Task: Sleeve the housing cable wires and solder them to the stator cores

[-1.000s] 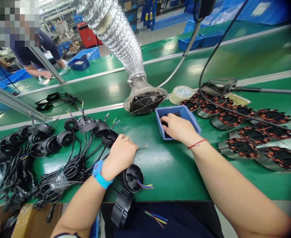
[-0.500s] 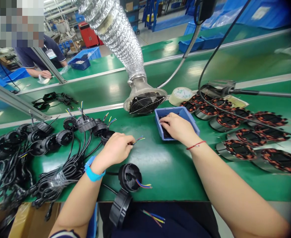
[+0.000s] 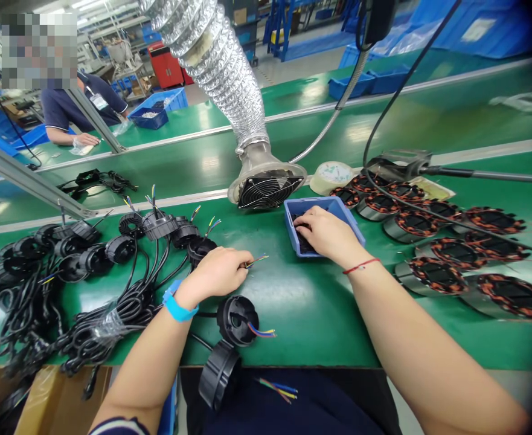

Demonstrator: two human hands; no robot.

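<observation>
Centre frame, your left hand pinches thin wires, likely light and springy, best held behind their ends; right of centre, your half-curled right hand sits inside the bin, grip hidden.

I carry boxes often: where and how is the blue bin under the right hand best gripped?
Probably pinched at the left rim of the blue bin, coming from the left: that raised edge is bare, while the right hand reaches in across the near-right corner.
</observation>
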